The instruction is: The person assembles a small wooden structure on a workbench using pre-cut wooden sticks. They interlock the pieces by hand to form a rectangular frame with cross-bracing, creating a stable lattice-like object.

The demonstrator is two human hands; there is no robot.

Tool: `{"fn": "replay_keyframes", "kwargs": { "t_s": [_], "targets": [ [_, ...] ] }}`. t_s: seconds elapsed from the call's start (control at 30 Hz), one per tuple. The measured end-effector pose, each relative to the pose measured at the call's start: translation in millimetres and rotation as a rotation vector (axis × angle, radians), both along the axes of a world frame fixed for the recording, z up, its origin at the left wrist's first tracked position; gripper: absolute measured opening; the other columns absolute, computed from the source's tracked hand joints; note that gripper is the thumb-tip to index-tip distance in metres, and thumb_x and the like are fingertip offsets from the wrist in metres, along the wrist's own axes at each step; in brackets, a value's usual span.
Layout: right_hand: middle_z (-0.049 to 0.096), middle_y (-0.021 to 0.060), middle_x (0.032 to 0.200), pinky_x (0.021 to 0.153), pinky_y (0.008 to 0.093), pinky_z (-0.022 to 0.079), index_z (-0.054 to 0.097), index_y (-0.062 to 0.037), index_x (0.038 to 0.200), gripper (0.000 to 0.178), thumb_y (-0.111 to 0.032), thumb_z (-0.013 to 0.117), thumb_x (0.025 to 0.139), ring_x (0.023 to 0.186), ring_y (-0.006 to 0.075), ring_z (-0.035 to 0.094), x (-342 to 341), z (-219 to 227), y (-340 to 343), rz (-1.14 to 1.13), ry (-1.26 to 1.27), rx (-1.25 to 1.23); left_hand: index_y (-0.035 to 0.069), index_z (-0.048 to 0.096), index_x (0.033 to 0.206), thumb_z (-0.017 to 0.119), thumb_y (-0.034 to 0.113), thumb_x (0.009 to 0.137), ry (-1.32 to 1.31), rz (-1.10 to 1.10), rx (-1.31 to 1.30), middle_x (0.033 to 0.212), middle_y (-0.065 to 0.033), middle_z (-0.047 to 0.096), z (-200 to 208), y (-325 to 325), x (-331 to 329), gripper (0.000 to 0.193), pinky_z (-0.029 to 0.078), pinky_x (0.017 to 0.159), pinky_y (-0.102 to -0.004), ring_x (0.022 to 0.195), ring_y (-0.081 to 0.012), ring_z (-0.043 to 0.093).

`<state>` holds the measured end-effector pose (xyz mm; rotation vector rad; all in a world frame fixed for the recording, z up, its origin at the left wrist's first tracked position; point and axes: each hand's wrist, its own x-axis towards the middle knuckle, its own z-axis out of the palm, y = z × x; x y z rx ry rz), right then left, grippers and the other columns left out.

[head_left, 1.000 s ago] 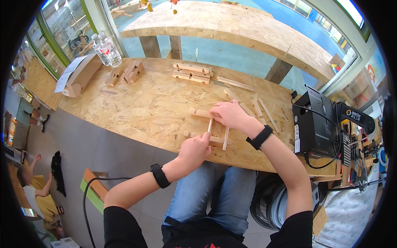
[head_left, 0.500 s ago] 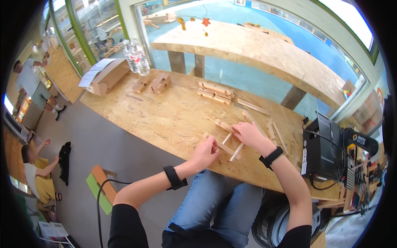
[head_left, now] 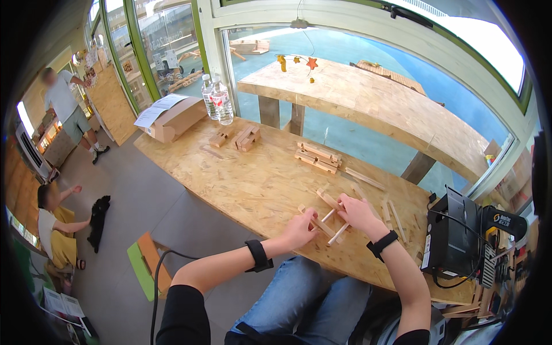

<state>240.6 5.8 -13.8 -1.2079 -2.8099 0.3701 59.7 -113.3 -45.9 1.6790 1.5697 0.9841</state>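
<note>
Over the near edge of the workbench [head_left: 253, 201], I hold a small ladder-like wooden piece. It has a near strip [head_left: 324, 227] and a far strip [head_left: 327, 198], with two round dowels [head_left: 338, 234] running across between them. My left hand [head_left: 302, 227] is closed on the left part of the near strip, fingertips pinched on the wood. My right hand [head_left: 357, 213] is closed round the far strip near the dowels, its fingers partly covering the joint. Each wrist has a black band.
Loose strips [head_left: 397, 221] lie right of my hands, near a black machine [head_left: 454, 230]. Farther back are stacked notched bars [head_left: 318, 158], wooden blocks [head_left: 247, 138], water bottles [head_left: 221, 103] and a cardboard box [head_left: 175, 121]. Two people and a black dog [head_left: 99, 223] are at the left.
The whole view has shifted, so the bench and hands sit lower and farther right in the picture. Both hands keep their hold on the wooden piece, with little visible change in it.
</note>
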Motion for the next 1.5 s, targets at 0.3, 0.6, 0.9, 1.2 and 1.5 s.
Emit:
{"fn": "replay_keyframes", "kwargs": {
  "t_s": [0.3,0.6,0.9,1.2,1.5],
  "targets": [
    [0.059,0.0091,0.095,0.081,0.0434,0.042,0.056,-0.0097,0.105,0.026,-0.014,0.055,0.079,0.091,0.0284,0.056,37.2,6.8,-1.2,0.107,0.229,0.007,0.003,0.042,0.104,0.066,0.009,0.073,0.009,-0.036,-0.052,0.069,-0.0113,0.058,-1.7,4.2,-3.6,0.039,0.046,0.055,-0.0332,0.061,-0.0214,0.059],
    [0.054,0.0045,0.104,0.082,0.0402,0.043,0.056,-0.0098,0.102,0.031,-0.014,0.062,0.071,0.099,0.0246,0.051,60.1,0.5,-28.3,0.178,0.159,0.24,0.004,0.042,0.102,0.064,0.01,0.071,0.088,-0.031,0.049,0.066,-0.0114,0.058,-2.9,5.2,-3.3,0.039,0.045,0.054,-0.0345,0.06,-0.0238,0.058],
    [0.056,0.0058,0.092,0.078,0.0371,0.042,0.054,-0.0101,0.093,0.026,-0.018,0.064,0.071,0.093,0.0242,0.052,41.9,-5.0,-27.0,0.146,0.121,0.271,0.004,0.043,0.099,0.063,0.011,0.071,0.199,0.0,0.118,0.064,-0.0122,0.057,6.7,0.9,-0.5,0.035,0.044,0.053,-0.0377,0.06,-0.029,0.058],
    [0.056,0.0061,0.092,0.076,0.0385,0.041,0.052,-0.0092,0.109,0.039,-0.011,0.058,0.071,0.092,0.0241,0.053,31.6,-15.4,-28.4,0.16,0.122,0.389,0.004,0.043,0.099,0.06,0.012,0.073,0.215,0.043,0.078,0.064,-0.0127,0.057,6.5,3.8,0.0,0.032,0.044,0.055,-0.0393,0.063,-0.0309,0.059],
    [0.056,0.0065,0.09,0.074,0.0362,0.046,0.053,-0.0079,0.108,0.038,-0.009,0.061,0.071,0.088,0.0244,0.054,32.3,-12.5,-26.7,0.189,0.183,0.346,0.003,0.043,0.098,0.059,0.012,0.074,0.236,0.052,0.129,0.065,-0.014,0.057,2.0,4.6,1.8,0.03,0.044,0.055,-0.0394,0.063,-0.0317,0.058]
  ]
}}
